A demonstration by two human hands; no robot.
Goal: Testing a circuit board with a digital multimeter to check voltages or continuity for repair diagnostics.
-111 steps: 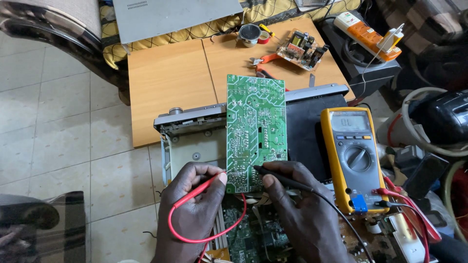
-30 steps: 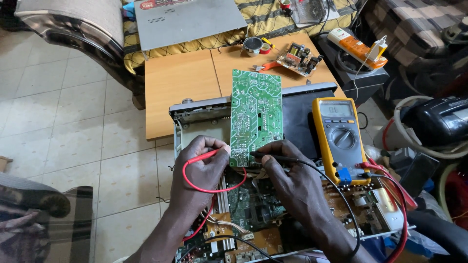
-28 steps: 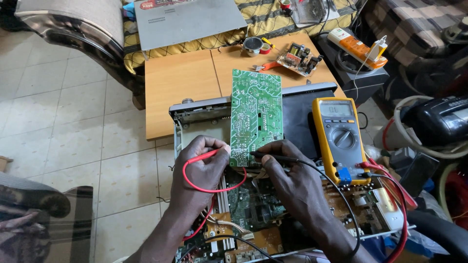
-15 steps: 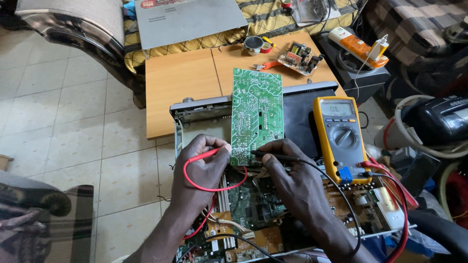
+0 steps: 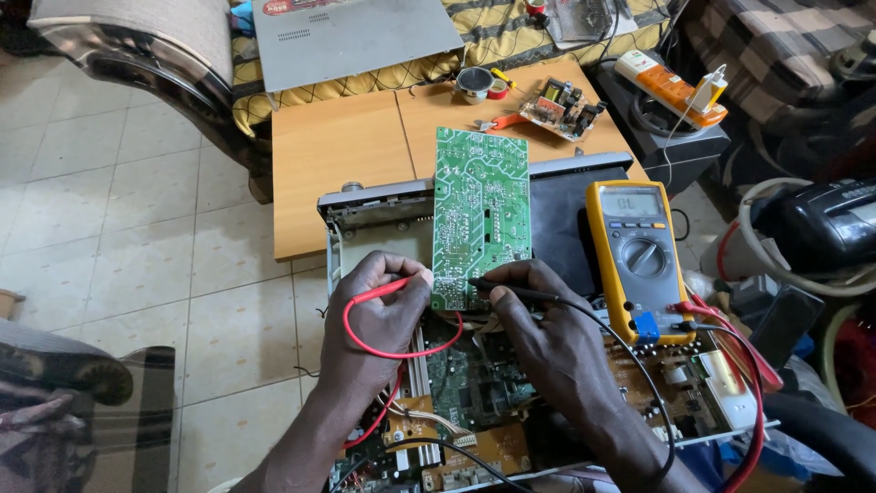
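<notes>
wooden table (image 5: 347, 155) on pale tiled floor (image 5: 137, 237), opened chassis (image 5: 383, 205) before it

Soft, even daylight fills the scene, bright on the pale floor tiles (image 5: 119, 237) and the wooden tabletop (image 5: 338, 155), with no hard glare. Shadows are faint and short, deepest inside the open chassis (image 5: 474, 383) beneath the hands. The green circuit board (image 5: 481, 215) and yellow multimeter (image 5: 636, 256) are sharp at centre. Lines bow slightly toward the edges from the wide lens, and the lower left corner is dark and smeared out of focus.
</notes>
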